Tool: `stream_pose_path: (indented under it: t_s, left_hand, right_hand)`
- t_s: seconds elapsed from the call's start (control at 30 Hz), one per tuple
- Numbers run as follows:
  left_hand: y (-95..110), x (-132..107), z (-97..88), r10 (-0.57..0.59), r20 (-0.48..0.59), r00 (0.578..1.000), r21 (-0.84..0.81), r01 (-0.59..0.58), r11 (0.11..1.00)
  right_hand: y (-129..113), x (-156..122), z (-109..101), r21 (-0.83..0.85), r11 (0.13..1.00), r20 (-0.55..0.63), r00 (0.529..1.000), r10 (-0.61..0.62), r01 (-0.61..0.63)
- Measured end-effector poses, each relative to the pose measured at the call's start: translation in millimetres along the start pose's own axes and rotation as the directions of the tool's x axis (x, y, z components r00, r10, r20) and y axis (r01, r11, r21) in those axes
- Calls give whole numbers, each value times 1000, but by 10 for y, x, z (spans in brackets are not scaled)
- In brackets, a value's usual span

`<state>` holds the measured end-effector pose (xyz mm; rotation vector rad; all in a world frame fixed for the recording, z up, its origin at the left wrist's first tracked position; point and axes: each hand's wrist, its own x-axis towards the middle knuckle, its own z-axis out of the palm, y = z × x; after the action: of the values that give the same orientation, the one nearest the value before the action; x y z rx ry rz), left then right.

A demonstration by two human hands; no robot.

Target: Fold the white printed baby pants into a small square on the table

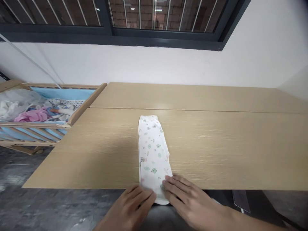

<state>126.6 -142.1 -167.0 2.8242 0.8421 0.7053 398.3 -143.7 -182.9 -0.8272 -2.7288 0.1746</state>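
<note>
White baby trousers (pixel 154 150), folded lengthwise into a narrow strip, lie on the wooden table. Small green, pink and grey animal and leaf prints cover them. Their narrow end points away from me, and the wide end hangs slightly past the table's near edge. My left hand (pixel 133 203) is at the lower left corner of the cloth, fingers bent and close together on its edge. Across the lower right side lies my right hand (pixel 186 199), its fingers stretched out flat on the fabric. The left fingertips are partly hidden and a little blurred.
The light wooden table (pixel 228 144) has a seam running across its far part. To the left stands a wooden cot (pixel 83 106) with blue lining and a heap of clothes (pixel 36 114). Behind is a white wall below a dark-framed window (pixel 163 37). A dark flat object (pixel 241 200) lies under the near right edge.
</note>
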Motion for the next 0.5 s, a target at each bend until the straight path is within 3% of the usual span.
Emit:
stream_pose_path:
  t_s: [0.13, 0.27, 0.33, 0.5]
  left_hand:
    - [-75, 95, -206, -95, -42, 995, -63, 92, 994]
    - [-468, 413, -361, -182, -183, 966, -107, 165, 981]
    - [-735, 696, -442, -253, -188, 949, -89, 240, 967]
    - [-1370, 1409, -513, -477, 31, 878, 17, 477, 879]
  right_hand:
    - [62, 275, -474, 208, 966, 35, 989, 147, -151]
    - [420, 664, -788, 378, 882, 31, 956, 292, -282]
    - [714, 870, -816, 420, 853, -29, 934, 355, -311]
    - [1570, 1420, -586, 565, 741, -90, 866, 492, -363]
